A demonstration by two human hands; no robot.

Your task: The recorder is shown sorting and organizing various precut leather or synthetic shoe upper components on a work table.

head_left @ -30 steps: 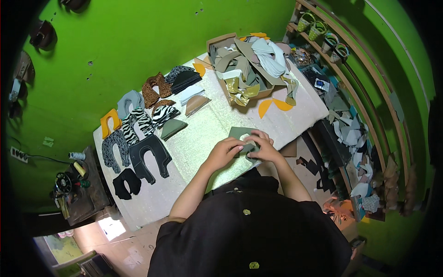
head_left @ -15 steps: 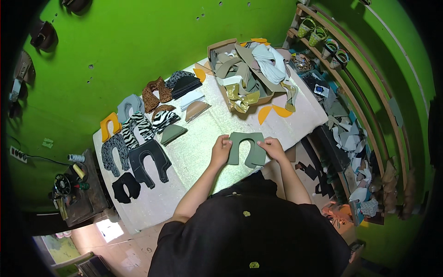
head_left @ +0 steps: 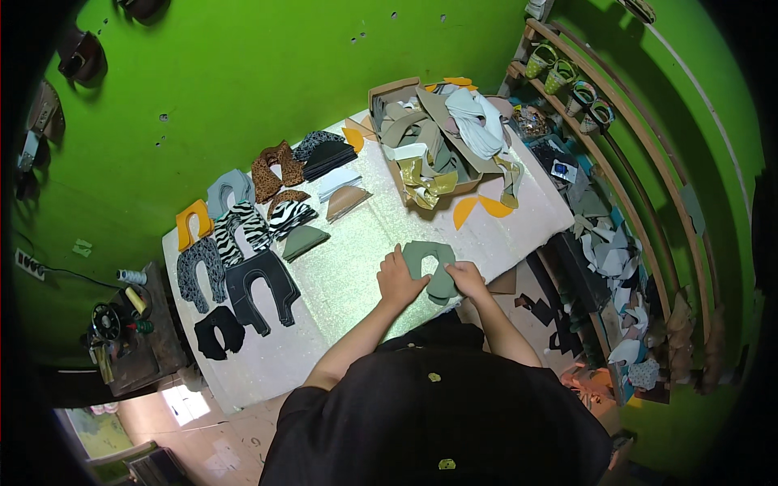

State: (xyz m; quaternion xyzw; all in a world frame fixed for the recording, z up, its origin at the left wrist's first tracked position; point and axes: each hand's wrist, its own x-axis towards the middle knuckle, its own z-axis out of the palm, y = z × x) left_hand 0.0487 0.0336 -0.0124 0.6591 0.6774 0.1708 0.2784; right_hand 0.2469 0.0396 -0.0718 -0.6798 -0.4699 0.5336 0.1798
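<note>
both hands pinch a grey-green u-shaped cutout (head_left: pixel 431 267) flat on the table (head_left: pixel 340 275) near its front edge: left hand (head_left: pixel 397 281) on one leg, right hand (head_left: pixel 468 278) on the other. its long axis runs roughly towards the person, curved end pointing away.

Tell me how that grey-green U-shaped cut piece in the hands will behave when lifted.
The grey-green piece looks thin and flat, so probably light and floppy; its two legs would likely droop. Both the left hand and right hand grip it, which suggests it needs support.
</note>
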